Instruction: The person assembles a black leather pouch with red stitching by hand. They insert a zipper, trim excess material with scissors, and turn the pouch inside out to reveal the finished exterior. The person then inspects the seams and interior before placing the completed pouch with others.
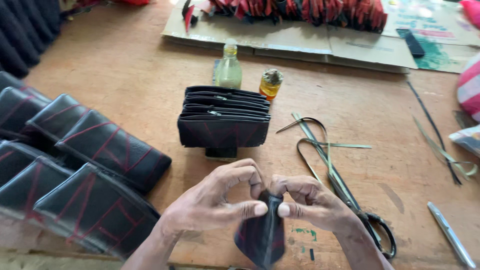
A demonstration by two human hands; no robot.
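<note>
Both hands pinch a small black leather pouch with red stitching (262,235) at the wooden table's (125,75) near edge; the left hand (212,202) and right hand (312,202) have fingers curled tight on its top; long steel scissors (345,192) lie just right; a stack of black wallets (223,120) stands beyond.

I saw the black leather wallet (262,235) with red stitching hanging upright near the workbench's front edge, its top edge pinched between both thumbs, its body folded.
</note>
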